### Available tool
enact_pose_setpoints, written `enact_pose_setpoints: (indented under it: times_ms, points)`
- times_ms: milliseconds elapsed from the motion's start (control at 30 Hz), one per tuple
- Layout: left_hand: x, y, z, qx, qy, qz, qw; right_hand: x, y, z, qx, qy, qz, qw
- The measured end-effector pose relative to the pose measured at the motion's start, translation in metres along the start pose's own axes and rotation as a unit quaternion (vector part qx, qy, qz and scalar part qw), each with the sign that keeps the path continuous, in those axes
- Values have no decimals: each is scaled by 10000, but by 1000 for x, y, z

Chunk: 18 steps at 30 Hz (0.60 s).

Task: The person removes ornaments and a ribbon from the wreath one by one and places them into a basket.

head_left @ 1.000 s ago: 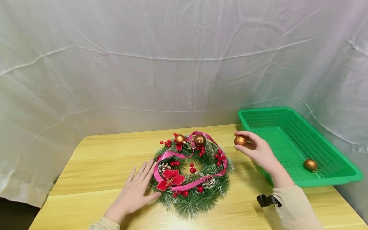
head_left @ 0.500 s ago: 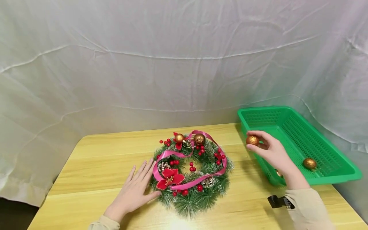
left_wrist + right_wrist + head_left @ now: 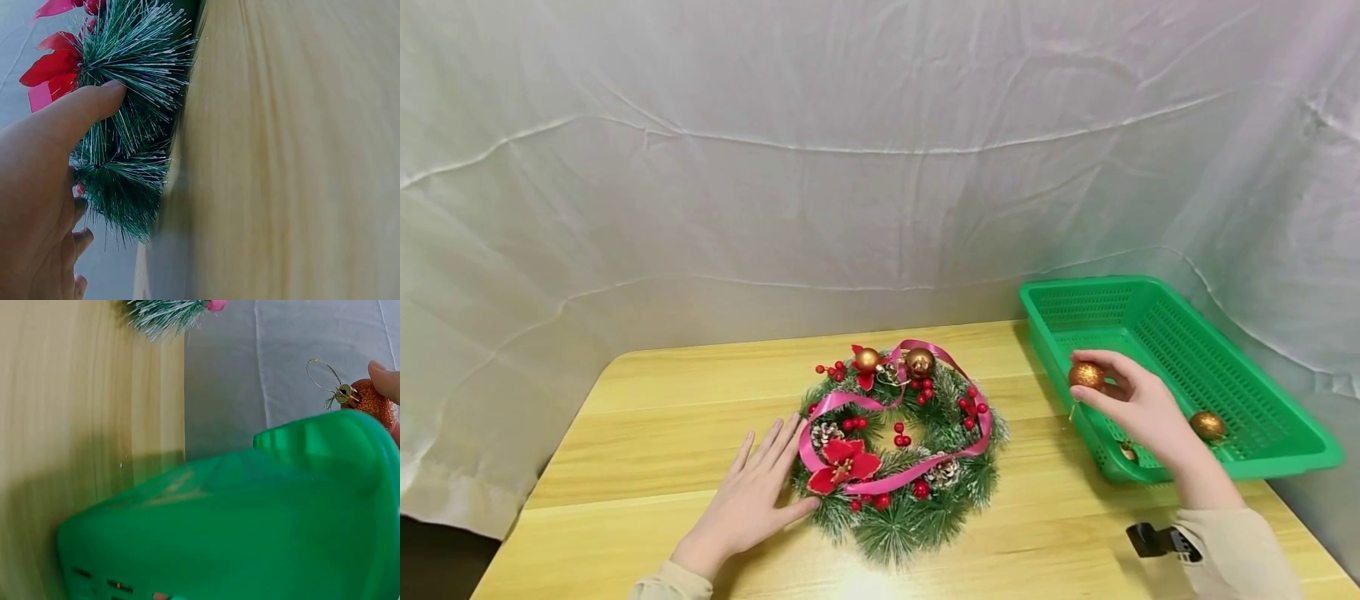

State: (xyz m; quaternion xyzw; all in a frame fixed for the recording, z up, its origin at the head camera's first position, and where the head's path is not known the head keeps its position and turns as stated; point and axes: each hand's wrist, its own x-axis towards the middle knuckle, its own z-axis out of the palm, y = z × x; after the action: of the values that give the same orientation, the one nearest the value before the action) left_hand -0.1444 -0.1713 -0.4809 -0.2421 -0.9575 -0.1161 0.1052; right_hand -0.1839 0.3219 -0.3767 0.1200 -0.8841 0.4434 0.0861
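Note:
A green Christmas wreath (image 3: 891, 529) lies on the table, dressed with red berries, red flowers, pinecones and a loose pink ribbon (image 3: 898, 481). Two gold baubles sit at its far side, a matte one (image 3: 867, 360) and a shiny one (image 3: 921, 362). My left hand (image 3: 752, 500) rests with spread fingers against the wreath's left edge; in the left wrist view its thumb (image 3: 94, 106) touches the needles. My right hand (image 3: 1142, 412) pinches a glittery copper bauble (image 3: 1086, 377) over the basket's left rim. The bauble's cap and gold hanging loop (image 3: 325, 372) show in the right wrist view.
A green plastic basket (image 3: 1232, 367) stands at the table's right side. Inside are a gold bauble (image 3: 1207, 426) and another small gold piece (image 3: 1128, 452), partly hidden. A pale cloth (image 3: 880, 217) hangs behind the wooden table (image 3: 647, 433).
My right hand has carried the copper bauble rightward, from beside the wreath to above the basket's left rim. The left hand and the wreath have stayed in place.

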Motion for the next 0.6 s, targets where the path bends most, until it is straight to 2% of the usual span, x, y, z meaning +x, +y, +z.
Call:
enact_pose_setpoints:
  times_ms: [300, 600]
  points:
    - [1, 0, -1, 53, -39, -40, 10000, -6, 2, -13, -142, 156, 299, 9993]
    - [1, 0, 1, 9, 27, -40, 10000, -4, -1, -33, -376, 262, 282, 9985]
